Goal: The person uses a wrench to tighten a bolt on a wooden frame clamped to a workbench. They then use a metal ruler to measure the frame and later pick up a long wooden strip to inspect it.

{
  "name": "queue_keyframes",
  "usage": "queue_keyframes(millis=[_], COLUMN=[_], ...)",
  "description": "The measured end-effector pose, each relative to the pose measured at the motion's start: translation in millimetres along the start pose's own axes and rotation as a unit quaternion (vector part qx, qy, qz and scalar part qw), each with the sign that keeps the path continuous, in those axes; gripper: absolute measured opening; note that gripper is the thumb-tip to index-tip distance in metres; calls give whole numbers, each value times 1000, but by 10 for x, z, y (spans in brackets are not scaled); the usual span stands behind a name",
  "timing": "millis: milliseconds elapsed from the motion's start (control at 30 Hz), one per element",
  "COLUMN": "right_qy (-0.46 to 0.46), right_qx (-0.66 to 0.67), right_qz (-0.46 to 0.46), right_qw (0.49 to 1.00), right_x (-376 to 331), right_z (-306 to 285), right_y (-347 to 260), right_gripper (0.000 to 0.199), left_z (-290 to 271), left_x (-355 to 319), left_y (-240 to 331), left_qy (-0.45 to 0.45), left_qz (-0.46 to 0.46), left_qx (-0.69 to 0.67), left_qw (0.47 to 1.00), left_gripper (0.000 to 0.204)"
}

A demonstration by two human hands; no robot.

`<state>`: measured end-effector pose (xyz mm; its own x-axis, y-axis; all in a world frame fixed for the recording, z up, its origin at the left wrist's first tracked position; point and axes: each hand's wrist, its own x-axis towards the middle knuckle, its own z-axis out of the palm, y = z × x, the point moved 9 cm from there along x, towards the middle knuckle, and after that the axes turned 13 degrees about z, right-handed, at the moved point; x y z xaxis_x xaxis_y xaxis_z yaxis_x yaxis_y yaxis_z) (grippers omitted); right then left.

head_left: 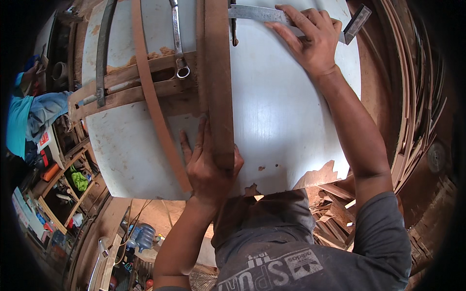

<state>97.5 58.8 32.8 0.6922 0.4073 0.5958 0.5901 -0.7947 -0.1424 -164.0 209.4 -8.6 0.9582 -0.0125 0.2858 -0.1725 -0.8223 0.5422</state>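
Nearest, the left hand lies flat on the white bench, fingers spread, its thumb side pressed against the near end of a brown wooden plank; it pins the plank down rather than closing round it. The plank runs straight away from the person across the middle of the bench. Just left of the hand a thin curved strip of wood sweeps from the near edge of the bench up toward the far left, crossing over two wooden battens that lie slantwise across the bench and meet the plank's left edge. A spanner rests on the battens with its ring end beside the plank, and a dark metal bar lies further left across them. A little sawdust sits behind the battens. Farthest out, the right hand presses down on a steel try square, fingers spread over its blade, the blade reaching left to the plank and the stock sticking out to the right. Off the bench to the right, bent wooden strips are stacked.
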Motion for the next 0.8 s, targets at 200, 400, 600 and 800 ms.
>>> queue_keyframes(millis=[200,400,600,800], right_qy=[-8,-1,29,16], right_qx=[7,3,32,37], right_qz=[16,24,6,23], right_qw=[1000,1000,999,999], right_x=[21,26,-11,3], right_z=[-17,-47,-77,-76], right_y=[-5,-18,-17,-28], right_gripper=[39,38,37,37], left_z=[-63,-4,44,10], left_x=[72,71,0,30], left_y=[19,43,7,29], left_qy=[38,18,10,7], left_qz=[-10,-1,-20,-9], left_qx=[4,47,42,30], left_qw=[999,999,999,999], left_gripper=[68,68,82,83])
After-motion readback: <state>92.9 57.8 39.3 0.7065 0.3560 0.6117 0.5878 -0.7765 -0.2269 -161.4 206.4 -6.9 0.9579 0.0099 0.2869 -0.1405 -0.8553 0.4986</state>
